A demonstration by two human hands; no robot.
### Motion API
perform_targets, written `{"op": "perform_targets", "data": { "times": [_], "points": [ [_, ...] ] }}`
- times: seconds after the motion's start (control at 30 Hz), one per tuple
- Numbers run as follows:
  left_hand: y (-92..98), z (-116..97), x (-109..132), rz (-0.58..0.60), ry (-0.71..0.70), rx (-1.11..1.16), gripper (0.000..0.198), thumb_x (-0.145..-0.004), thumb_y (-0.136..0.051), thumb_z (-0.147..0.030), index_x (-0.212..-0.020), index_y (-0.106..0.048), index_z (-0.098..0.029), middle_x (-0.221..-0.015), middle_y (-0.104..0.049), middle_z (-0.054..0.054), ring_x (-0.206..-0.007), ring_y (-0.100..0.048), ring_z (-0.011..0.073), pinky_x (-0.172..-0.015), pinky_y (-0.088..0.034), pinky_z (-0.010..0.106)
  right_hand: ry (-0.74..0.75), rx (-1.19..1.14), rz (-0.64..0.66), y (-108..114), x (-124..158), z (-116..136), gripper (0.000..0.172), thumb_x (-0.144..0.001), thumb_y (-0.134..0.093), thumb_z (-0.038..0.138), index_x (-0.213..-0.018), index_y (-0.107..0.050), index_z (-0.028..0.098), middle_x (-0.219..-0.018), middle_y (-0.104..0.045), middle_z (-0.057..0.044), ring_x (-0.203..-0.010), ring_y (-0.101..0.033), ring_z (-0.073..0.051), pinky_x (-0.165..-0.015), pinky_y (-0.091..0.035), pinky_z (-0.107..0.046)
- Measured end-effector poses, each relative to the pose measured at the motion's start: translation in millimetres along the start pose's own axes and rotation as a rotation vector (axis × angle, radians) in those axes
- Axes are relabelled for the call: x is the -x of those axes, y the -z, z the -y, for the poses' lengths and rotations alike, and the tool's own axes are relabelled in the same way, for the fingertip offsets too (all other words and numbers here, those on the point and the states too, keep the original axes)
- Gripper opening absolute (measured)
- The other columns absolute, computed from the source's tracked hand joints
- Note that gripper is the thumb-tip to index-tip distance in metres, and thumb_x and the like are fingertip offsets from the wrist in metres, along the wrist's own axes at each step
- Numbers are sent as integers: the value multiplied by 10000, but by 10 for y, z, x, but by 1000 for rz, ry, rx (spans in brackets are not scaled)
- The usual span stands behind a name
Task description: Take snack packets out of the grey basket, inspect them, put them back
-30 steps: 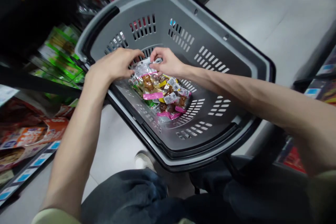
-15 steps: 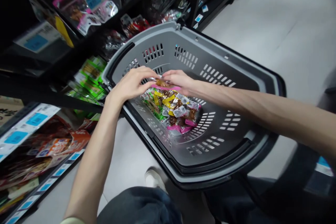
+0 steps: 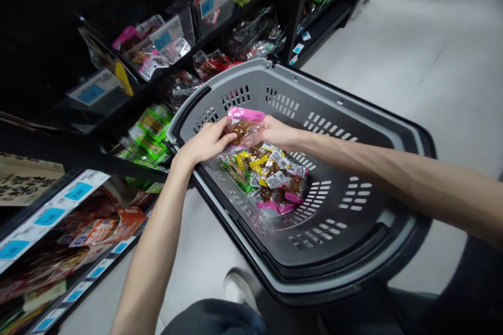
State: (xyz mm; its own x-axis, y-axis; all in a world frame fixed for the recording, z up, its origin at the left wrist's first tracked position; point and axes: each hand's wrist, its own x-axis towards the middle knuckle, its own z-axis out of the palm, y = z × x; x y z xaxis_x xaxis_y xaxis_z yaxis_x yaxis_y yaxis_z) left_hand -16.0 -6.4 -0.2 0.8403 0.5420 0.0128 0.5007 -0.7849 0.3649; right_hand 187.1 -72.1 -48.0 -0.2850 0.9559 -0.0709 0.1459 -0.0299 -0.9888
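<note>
Pink-topped, the pack point(image 3: 242, 126) was pinched at its L edge by the L hand point(image 3: 206, 142) & its R by the R hand point(image 3: 278, 133), in the basket point(image 3: 353, 241) near the heap point(image 3: 275, 179), &, being glossy, could prob. have slid down if either grip slackened.

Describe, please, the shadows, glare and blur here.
Head view: black shelving, upper left, in deep shadow; head view: glints on clear plastic packets with yellow and pink strips in a grey plastic basket; head view: small print unreadable on blue-and-white shelf labels.
</note>
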Motion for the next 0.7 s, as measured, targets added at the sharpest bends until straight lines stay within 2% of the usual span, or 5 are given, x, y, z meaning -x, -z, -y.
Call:
{"op": "perform_targets", "data": {
  "times": [0.1, 0.23, 0.47, 0.6, 0.7],
  "points": [
    [-6, 1, 1, -1, -10, 28, 318, -962, -450, -451, -1050, -601, -184, -843, -731, 62, -741, -677, 228, -695, -487, 315, 1, -174, -9, -31, 56, 60, 434, -753, -768, 262, -1176, -683, 216, -1076, -742, -66, -970, -687, -229, -823, -599, -363],
    [-23, 10, -4, -3, -51, -28, 379, -994, -370, -472, -919, -616, -193, -762, -701, 46, -666, -643, 197, -681, -474, 301, 41, -217, -100, -70, 69, 48, 311, -789, -773, 397, -1026, -741, 198, -933, -754, -63, -807, -689, -176, -680, -590, -296],
    [-18, -7, -2, 10, -67, -61, 457, -1009, -325, -480, -806, -606, -182, -695, -657, 40, -613, -600, 176, -667, -456, 302, 69, -220, -131, -92, 52, 42, 324, -759, -799, 390, -1003, -757, 182, -912, -765, -66, -799, -701, -181, -639, -578, -284],
    [-20, -4, 5, 2, -41, -20, 458, -991, -370, -521, -901, -653, -173, -752, -700, 50, -661, -637, 190, -689, -486, 303, 75, -178, -114, -74, 54, 69, 330, -758, -785, 385, -1010, -747, 175, -902, -761, -60, -818, -703, -193, -662, -595, -300],
    [-24, 8, 15, -70, -28, 17, 477, -946, -461, -562, -1176, -623, -176, -943, -744, 80, -805, -691, 234, -773, -522, 336, 79, -129, -84, -49, 42, 84, 303, -733, -800, 333, -984, -735, 177, -923, -753, -59, -862, -703, -207, -735, -608, -328]
  ]
}}
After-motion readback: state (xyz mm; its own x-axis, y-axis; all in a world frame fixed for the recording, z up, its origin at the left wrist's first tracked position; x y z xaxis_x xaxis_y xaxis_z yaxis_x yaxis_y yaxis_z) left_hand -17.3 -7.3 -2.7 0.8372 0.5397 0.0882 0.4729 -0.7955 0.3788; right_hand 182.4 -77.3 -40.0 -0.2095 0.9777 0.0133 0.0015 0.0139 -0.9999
